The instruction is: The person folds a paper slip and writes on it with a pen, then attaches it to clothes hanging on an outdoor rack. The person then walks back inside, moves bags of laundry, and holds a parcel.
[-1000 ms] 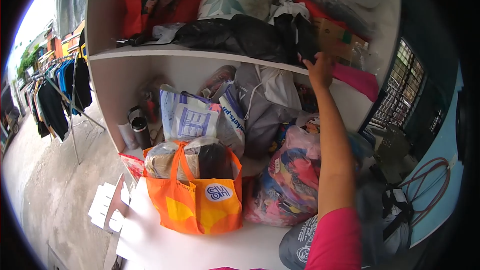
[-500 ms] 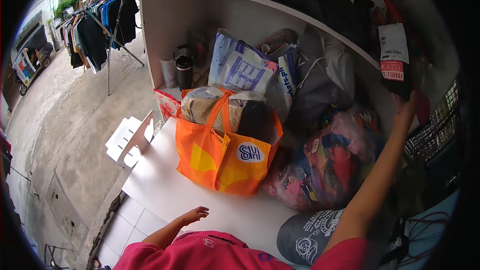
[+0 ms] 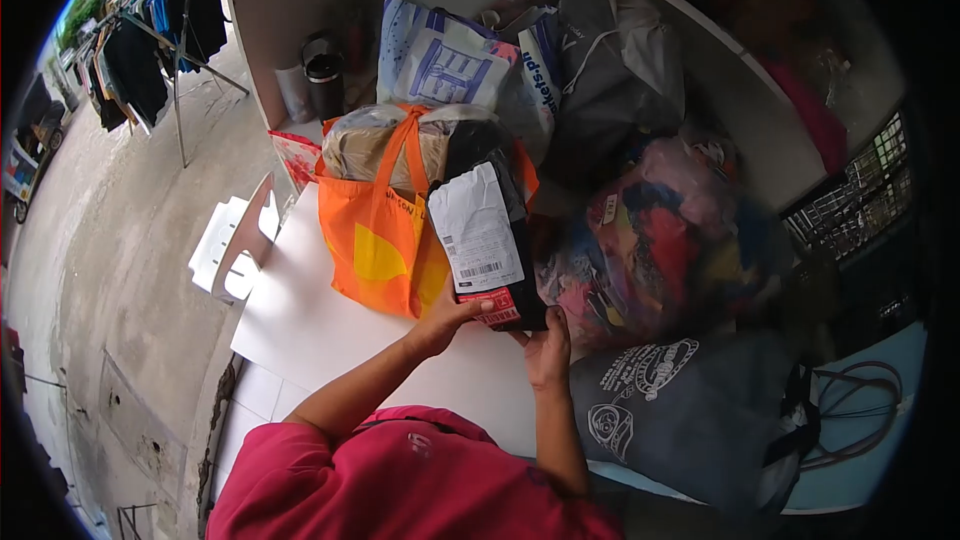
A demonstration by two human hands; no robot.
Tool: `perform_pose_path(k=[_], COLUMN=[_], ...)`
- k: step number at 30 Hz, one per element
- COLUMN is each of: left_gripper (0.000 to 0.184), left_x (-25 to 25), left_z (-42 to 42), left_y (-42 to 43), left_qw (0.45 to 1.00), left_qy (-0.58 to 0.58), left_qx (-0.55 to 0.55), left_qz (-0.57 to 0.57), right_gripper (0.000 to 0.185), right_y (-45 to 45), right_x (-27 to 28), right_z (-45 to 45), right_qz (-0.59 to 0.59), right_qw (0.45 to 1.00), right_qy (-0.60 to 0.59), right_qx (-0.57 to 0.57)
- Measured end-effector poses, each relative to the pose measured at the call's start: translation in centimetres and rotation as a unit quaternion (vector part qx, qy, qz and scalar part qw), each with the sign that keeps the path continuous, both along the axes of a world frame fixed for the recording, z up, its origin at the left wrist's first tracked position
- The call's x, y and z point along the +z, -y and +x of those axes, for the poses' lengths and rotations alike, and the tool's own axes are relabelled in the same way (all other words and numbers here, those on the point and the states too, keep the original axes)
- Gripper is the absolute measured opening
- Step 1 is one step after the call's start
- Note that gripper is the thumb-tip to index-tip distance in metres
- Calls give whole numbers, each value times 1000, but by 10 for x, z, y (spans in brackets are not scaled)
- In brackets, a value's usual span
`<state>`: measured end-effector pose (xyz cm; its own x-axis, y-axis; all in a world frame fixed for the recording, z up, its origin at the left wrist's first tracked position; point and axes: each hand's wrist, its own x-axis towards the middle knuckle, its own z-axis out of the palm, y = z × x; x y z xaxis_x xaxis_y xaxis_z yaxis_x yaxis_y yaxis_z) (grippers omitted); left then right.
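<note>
A black parcel [image 3: 515, 230] with a white shipping label and a red fragile sticker is held up in front of an orange bag [image 3: 370, 250]. My left hand [image 3: 445, 320] grips its lower left edge, thumb over the red sticker. At the parcel's lower right corner, my right hand [image 3: 547, 345] has its fingers closed on it. Behind the parcel, the orange bag stands on the white table [image 3: 400, 370] with plastic-wrapped items inside. To the right is a clear bag of colourful cloth [image 3: 660, 240].
A blue-and-white bag [image 3: 450, 60], a black tumbler [image 3: 325, 80] and a grey bag [image 3: 610, 90] stand in the shelf. Near the right front lies a dark printed bag [image 3: 680, 410]. A white chair [image 3: 235, 240] is left; a clothes rack [image 3: 180, 50] stands beyond.
The black parcel has come down from the upper shelf at the right to above the table. My left hand has moved up and taken hold of it beside my right hand.
</note>
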<state>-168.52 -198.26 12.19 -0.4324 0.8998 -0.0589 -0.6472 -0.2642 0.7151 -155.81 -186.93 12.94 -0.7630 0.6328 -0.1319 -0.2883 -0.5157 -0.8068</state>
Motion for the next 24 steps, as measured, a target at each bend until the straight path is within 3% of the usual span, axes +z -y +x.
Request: perform_pose_path(k=[3, 6, 10, 12, 14, 16, 18, 19, 20, 21, 23, 24], left_gripper=[84, 85, 88, 83, 75, 68, 69, 74, 80, 92, 106, 111], left_x=[-12, -17, -31, -28, -38, -46, -57, -50, -39, -29, -11, -10], left_z=[9, 9, 10, 10, 3, -8, -22, -26, -28, -29, -20, -14], left_y=[6, 12, 15, 21, 27, 33, 41, 47, 52, 52, 42, 37], left_qw=[997, 996, 990, 992, 996, 990, 953, 915, 852, 835, 851, 842], left_qy=[-27, -52, -71, -70, 48, 35, -97, -249, -395, -461, -508, -532], left_qx=[64, 59, 97, 77, 77, 138, 274, 290, 298, 258, 83, -7], left_qz=[-25, -40, -67, -74, 12, 10, -88, -133, -171, -155, -105, -90], right_gripper=[35, 25, 25, 32, 21, 17, 15, 20, 21, 22, 22, 22], right_y=[11, 17, 18, 18, 3, -25, -44, -55, -57, -59, -56, -56], right_x=[-24, -42, -56, -54, -51, -41, -6, 15, 40, 61, 84, 88], right_z=[5, 7, 4, 3, 4, 7, 7, 10, 8, 6, -9, -16], right_qz=[-33, -89, -100, -82, -52, 26, 156, 335, 433, 523, 579, 575], right_qw=[999, 995, 993, 996, 998, 998, 979, 931, 884, 824, 780, 783], right_qy=[-1, -10, -11, 13, 17, 27, 104, 135, 176, 217, 206, 212], right_qx=[24, 44, 61, 36, 1, -43, -80, -50, -17, 18, 116, 113])
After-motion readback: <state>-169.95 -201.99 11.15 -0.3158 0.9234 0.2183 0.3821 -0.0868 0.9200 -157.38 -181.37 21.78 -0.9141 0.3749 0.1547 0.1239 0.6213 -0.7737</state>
